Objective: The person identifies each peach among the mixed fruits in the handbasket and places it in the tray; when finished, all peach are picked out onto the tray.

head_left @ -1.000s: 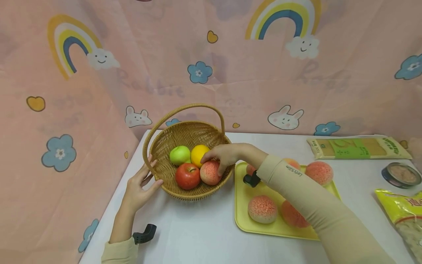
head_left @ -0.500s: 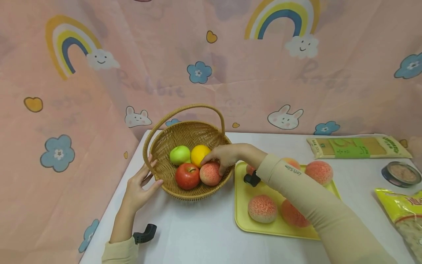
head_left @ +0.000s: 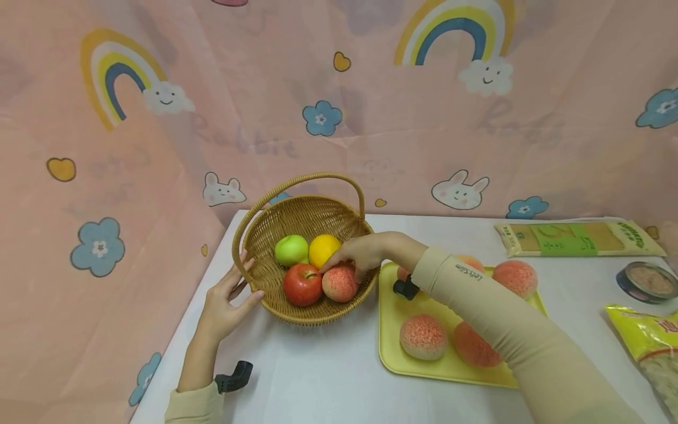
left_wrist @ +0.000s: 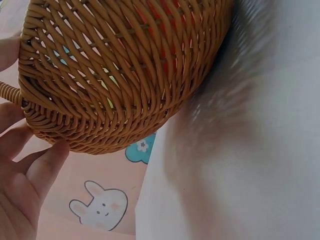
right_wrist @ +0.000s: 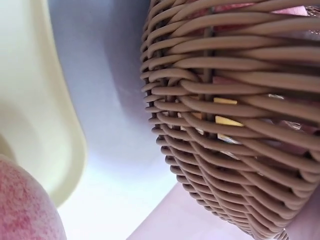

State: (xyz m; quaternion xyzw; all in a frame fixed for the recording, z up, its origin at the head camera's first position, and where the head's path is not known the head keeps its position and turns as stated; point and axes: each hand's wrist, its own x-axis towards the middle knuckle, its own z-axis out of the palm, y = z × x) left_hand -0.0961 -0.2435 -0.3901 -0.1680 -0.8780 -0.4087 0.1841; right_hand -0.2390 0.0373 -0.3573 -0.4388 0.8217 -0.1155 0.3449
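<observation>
A wicker basket (head_left: 288, 221) with an arched handle stands on the white table, tilted so its inside shows. My left hand (head_left: 222, 309) grips its left rim by the foot of the handle, thumb and fingers (left_wrist: 47, 167) against the weave in the left wrist view. Inside lie a green apple (head_left: 291, 251), a red apple (head_left: 302, 285) and a yellow round fruit (head_left: 323, 250). My right hand (head_left: 365, 252) reaches over the right rim and holds a peach (head_left: 339, 285) beside the red apple. The basket's weave (right_wrist: 225, 90) hides that hand in the right wrist view.
Right of the basket lies a yellow tray (head_left: 389, 359) with several peaches (head_left: 423, 337), partly under my right sleeve (head_left: 487, 312). Farther right are a noodle packet (head_left: 577, 238), a round tin (head_left: 648, 281) and a yellow bag (head_left: 648, 335). A printed pink cloth (head_left: 371, 141) hangs behind.
The peach sits slightly lower among the fruit, and my right fingers have shifted a little on it. My left hand keeps its place on the basket rim.
</observation>
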